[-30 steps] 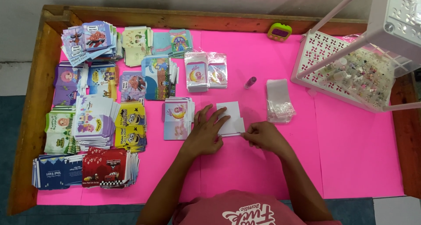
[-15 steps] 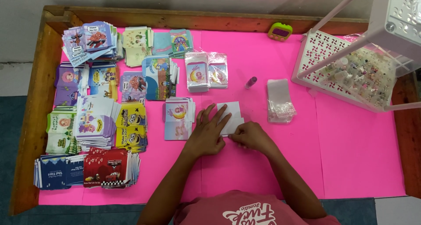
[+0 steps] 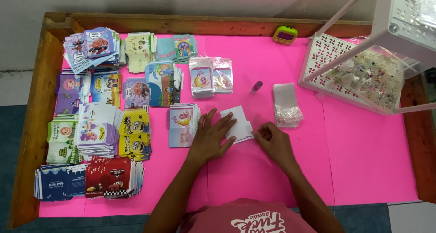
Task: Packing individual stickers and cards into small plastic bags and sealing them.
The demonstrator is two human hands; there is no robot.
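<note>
Pink paper [image 3: 363, 160] covers a wooden-rimmed table [image 3: 32, 124], the biggest thing in view. At two o'clock stands a white perforated rack [image 3: 336, 56] holding small trinkets. Stacks of colourful printed cards [image 3: 97, 128] fill the nine o'clock side. Near the centre, the left hand [image 3: 211, 137] lies flat with fingers spread, pressing down a white folded card [image 3: 238, 124]. The right hand [image 3: 272, 140], fingers curled, pinches that card's edge at three o'clock. Clear plastic sleeves [image 3: 287, 106] lie toward one o'clock, with a small purple tube [image 3: 256, 86] beside them.
</note>
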